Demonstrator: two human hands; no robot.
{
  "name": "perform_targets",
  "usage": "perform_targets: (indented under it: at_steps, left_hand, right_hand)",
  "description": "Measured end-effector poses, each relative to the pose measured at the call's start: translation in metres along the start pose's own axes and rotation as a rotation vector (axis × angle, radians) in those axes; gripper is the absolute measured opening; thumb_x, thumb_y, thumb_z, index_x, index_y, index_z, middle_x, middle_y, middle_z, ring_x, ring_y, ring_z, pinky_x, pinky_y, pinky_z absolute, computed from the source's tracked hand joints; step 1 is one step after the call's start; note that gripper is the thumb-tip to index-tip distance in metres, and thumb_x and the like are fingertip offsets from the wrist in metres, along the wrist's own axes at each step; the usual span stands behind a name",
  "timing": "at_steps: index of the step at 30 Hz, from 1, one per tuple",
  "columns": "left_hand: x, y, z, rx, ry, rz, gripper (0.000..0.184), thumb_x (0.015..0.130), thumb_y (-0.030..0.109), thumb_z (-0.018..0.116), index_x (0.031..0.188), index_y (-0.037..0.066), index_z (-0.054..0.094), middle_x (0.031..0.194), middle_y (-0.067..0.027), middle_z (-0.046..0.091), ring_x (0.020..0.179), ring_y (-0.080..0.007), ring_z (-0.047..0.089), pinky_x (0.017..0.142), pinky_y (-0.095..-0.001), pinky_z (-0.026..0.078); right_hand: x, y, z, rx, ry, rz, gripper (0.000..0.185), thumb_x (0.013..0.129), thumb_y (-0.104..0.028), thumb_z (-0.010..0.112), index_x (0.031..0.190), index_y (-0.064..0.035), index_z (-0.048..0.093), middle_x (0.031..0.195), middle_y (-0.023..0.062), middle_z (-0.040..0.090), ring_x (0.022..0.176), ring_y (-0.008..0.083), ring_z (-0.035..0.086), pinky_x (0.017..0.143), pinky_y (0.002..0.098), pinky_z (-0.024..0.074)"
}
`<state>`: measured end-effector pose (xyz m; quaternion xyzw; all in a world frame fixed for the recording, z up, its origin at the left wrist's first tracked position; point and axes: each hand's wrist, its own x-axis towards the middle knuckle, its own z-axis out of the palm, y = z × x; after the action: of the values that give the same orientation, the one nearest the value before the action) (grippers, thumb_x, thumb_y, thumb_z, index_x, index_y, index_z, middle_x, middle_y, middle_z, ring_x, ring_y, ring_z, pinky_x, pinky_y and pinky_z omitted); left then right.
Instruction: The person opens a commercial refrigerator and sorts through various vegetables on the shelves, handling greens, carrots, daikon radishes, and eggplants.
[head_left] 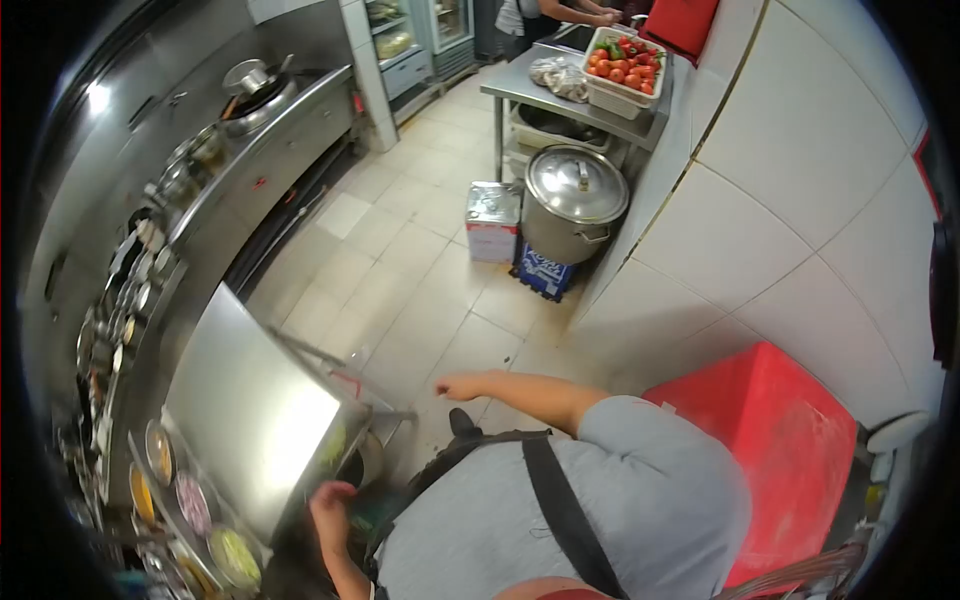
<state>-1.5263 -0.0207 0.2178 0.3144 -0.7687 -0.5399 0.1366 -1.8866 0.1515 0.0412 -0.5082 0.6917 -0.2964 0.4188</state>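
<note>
My right hand (459, 386) reaches out over the tiled floor, its fingers loosely curled with nothing visible in them. Low at my other side, my left hand (331, 500) hangs beside a steel counter (250, 400). Its fingers are bent and blurred, and I cannot make out whether they hold anything. Along the counter's near edge sit containers of cut food, among them a pale green one (234, 557) and a pinkish one (194, 503). One dark shoe (463, 424) shows below my grey shirt.
Ahead stand a large lidded pot (576, 190) on a blue crate (541, 272) and a metal tin (492, 222). A basket of tomatoes (603, 92) rests on a steel table. A red bin (770, 440) is at my right. Another person's hands (603, 18) are at the back.
</note>
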Motion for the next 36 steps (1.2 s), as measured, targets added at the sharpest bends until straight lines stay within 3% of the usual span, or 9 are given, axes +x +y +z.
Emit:
perform_targets:
  at_steps: [6, 9, 11, 19, 26, 29, 32, 34, 36]
  left_hand:
    - [0.234, 0.085, 0.015, 0.055, 0.140, 0.297, 0.029, 0.070, -0.013, 0.033, 0.076, 0.002, 0.058, 0.059, 0.0049, 0.045, 0.054, -0.0027, 0.037, 0.049, -0.0181, 0.024]
    - [0.317, 0.142, 0.044, -0.261, 0.103, 0.326, 0.033, 0.065, -0.014, 0.030, 0.074, 0.002, 0.057, 0.060, 0.0050, 0.043, 0.054, -0.0027, 0.035, 0.050, -0.0177, 0.022]
    - [0.361, 0.159, 0.058, -0.198, 0.015, 0.346, 0.031, 0.065, -0.014, 0.033, 0.074, 0.002, 0.058, 0.060, 0.0027, 0.046, 0.057, -0.0063, 0.040, 0.052, -0.0204, 0.027]
    - [0.531, 0.117, 0.167, 0.662, -0.209, 0.281, 0.022, 0.079, 0.001, 0.047, 0.082, 0.014, 0.064, 0.063, -0.0164, 0.058, 0.064, -0.0339, 0.058, 0.061, -0.0461, 0.044]
    - [0.597, -0.082, 0.165, 0.674, -0.763, -0.250, 0.027, 0.079, 0.013, 0.056, 0.102, 0.013, 0.070, 0.096, -0.0137, 0.068, 0.091, -0.0278, 0.065, 0.076, -0.0440, 0.050]
    - [0.623, -0.134, 0.141, 0.585, -0.683, -0.388, 0.027, 0.079, 0.014, 0.056, 0.102, 0.013, 0.070, 0.097, -0.0135, 0.068, 0.092, -0.0280, 0.065, 0.076, -0.0440, 0.050]
    - [0.658, -0.160, 0.121, 0.507, -0.594, -0.516, 0.027, 0.079, 0.014, 0.056, 0.103, 0.013, 0.070, 0.098, -0.0133, 0.068, 0.092, -0.0282, 0.065, 0.077, -0.0441, 0.050]
    - [0.689, -0.167, 0.109, 0.473, -0.552, -0.567, 0.027, 0.079, 0.015, 0.056, 0.103, 0.013, 0.070, 0.099, -0.0131, 0.068, 0.092, -0.0283, 0.065, 0.077, -0.0441, 0.050]
    - [0.729, -0.176, 0.099, 0.472, -0.542, -0.585, 0.027, 0.080, 0.015, 0.056, 0.103, 0.013, 0.070, 0.100, -0.0130, 0.068, 0.093, -0.0284, 0.065, 0.077, -0.0441, 0.050]
  right_hand:
    - [-0.174, 0.151, -0.081, -0.117, 0.385, 0.878, 0.040, 0.087, -0.024, 0.049, 0.121, -0.0045, 0.058, 0.117, 0.0228, 0.060, 0.109, 0.0385, 0.056, 0.092, 0.0469, 0.0445]
    - [-0.262, 0.174, -0.082, -0.296, 0.237, 0.910, 0.036, 0.081, -0.034, 0.055, 0.087, -0.0017, 0.068, 0.086, 0.0250, 0.065, 0.082, 0.0401, 0.063, 0.073, 0.0481, 0.0494]
    - [-0.285, 0.214, -0.041, -0.110, 0.453, 1.143, 0.026, 0.082, -0.025, 0.056, 0.087, -0.0042, 0.070, 0.098, 0.0170, 0.068, 0.091, 0.0358, 0.063, 0.078, 0.0481, 0.0497]
    - [-0.151, 0.223, -0.105, 0.364, 0.389, 0.988, 0.049, 0.084, -0.046, 0.055, 0.109, -0.0044, 0.062, 0.105, 0.0127, 0.065, 0.089, 0.0268, 0.062, 0.078, 0.0408, 0.0504]
    - [0.002, 0.252, -0.342, 1.348, 0.171, 0.922, 0.065, 0.086, -0.062, 0.053, 0.120, -0.0067, 0.056, 0.110, 0.0110, 0.061, 0.091, 0.0227, 0.060, 0.076, 0.0370, 0.0510]
    - [0.072, 0.228, -0.421, 1.441, 0.362, 0.648, 0.064, 0.087, -0.061, 0.052, 0.120, -0.0065, 0.055, 0.115, 0.0112, 0.060, 0.093, 0.0249, 0.060, 0.076, 0.0362, 0.0506]
    - [0.144, 0.273, -0.432, 1.008, 0.192, 0.904, 0.060, 0.090, -0.053, 0.051, 0.132, -0.0094, 0.048, 0.126, 0.0111, 0.055, 0.115, 0.0292, 0.052, 0.088, 0.0462, 0.0484]
    - [0.221, 0.415, -0.347, 0.731, 0.812, 0.358, 0.056, 0.089, -0.049, 0.054, 0.128, -0.0093, 0.051, 0.120, 0.0095, 0.059, 0.104, 0.0210, 0.054, 0.083, 0.0403, 0.0485]
    - [0.224, 0.383, -0.388, 0.817, 0.599, 0.672, 0.054, 0.090, -0.049, 0.054, 0.127, -0.0091, 0.052, 0.118, 0.0094, 0.059, 0.103, 0.0207, 0.055, 0.083, 0.0398, 0.0485]
